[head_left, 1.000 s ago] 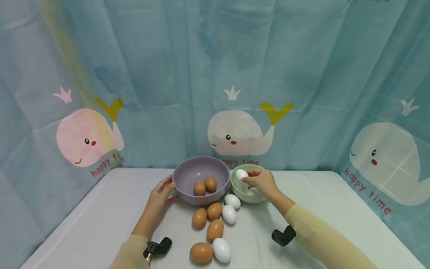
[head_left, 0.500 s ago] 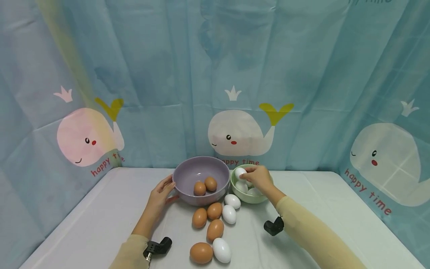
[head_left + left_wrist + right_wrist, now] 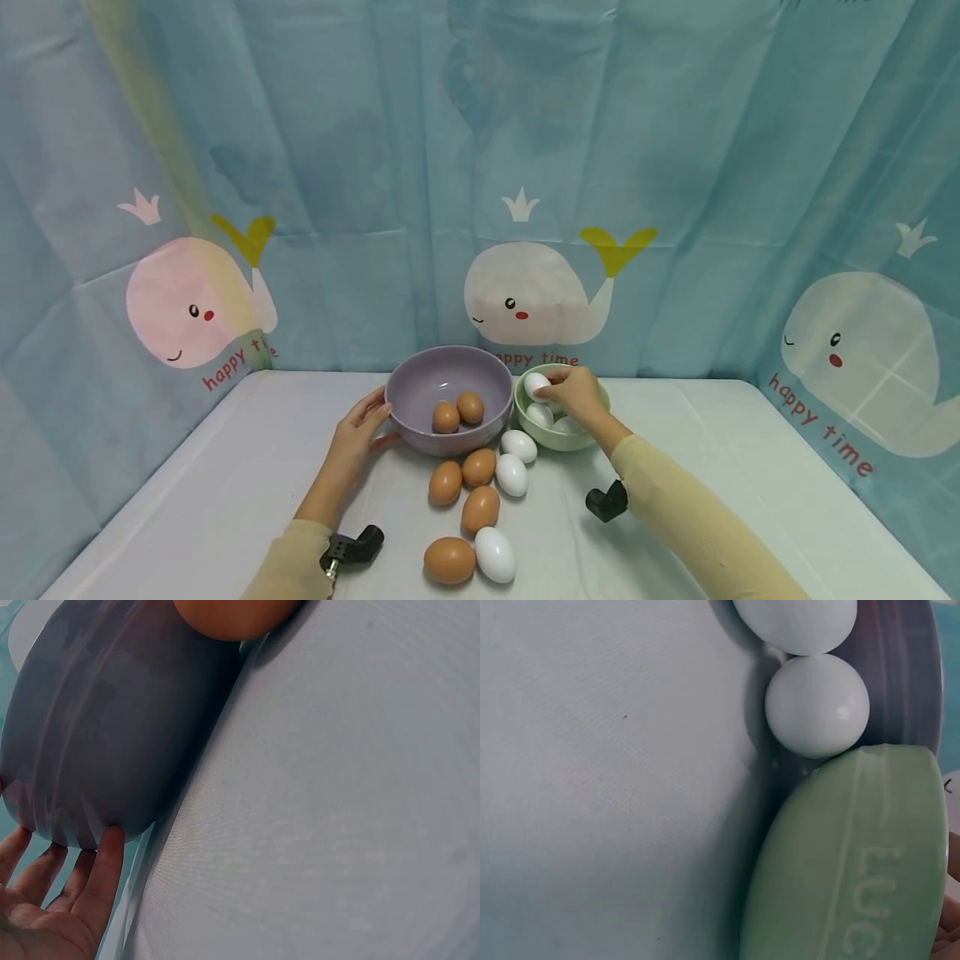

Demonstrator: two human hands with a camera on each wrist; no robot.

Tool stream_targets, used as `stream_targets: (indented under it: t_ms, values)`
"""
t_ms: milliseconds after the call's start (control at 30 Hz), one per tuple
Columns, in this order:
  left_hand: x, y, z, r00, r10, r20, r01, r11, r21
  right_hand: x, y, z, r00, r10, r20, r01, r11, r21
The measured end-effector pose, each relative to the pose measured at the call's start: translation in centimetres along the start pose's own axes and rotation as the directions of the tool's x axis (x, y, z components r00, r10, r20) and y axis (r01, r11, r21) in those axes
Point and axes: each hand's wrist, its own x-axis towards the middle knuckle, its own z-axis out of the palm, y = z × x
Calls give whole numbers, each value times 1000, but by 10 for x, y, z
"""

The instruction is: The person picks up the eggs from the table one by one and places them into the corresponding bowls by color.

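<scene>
My left hand point(image 3: 354, 433) rests on the left side of the purple bowl point(image 3: 408, 387), which holds two brown eggs point(image 3: 470, 407). In the left wrist view the fingertips of my left hand point(image 3: 64, 892) touch the wall of the purple bowl point(image 3: 112, 727). My right hand point(image 3: 581, 400) pinches a white egg point(image 3: 536, 386) at the left inside of the green bowl point(image 3: 558, 442). More white eggs point(image 3: 539, 415) lie beneath it in that bowl. The right wrist view shows the green bowl point(image 3: 840, 862) hiding most of my right hand point(image 3: 949, 907).
In front of the bowls on the white tabletop point(image 3: 225, 483) lie several brown eggs point(image 3: 446, 482) and three white eggs point(image 3: 512, 475). One brown egg point(image 3: 449, 560) and one white egg point(image 3: 495, 555) are nearest the front. A blue curtain point(image 3: 360, 167) hangs behind.
My right hand has shifted slightly left and up with the white egg, and more white eggs show in the green bowl. My left hand has stayed against the purple bowl.
</scene>
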Motion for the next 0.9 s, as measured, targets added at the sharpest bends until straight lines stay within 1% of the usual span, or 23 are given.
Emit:
stream_targets:
  t_ms: [267, 533, 733, 867, 900]
  values:
    - [0, 0, 0, 1000, -1, -1, 1, 1000, -2, 2, 5, 2, 998, -67, 2, 67, 997, -23]
    - [-2, 1, 1, 1000, 5, -10, -5, 1000, 5, 1, 9, 4, 995, -103, 0, 103, 995, -16]
    - [-1, 1, 1, 1000, -5, -10, 5, 1000, 5, -3, 10, 4, 995, -101, -7, 101, 995, -6]
    - [0, 0, 0, 1000, -9, -11, 9, 1000, 8, -15, 4, 0, 995, -100, -11, 101, 992, 70]
    - [1, 0, 0, 1000, -8, -11, 8, 1000, 9, -20, 2, -1, 995, -101, -10, 102, 989, 104]
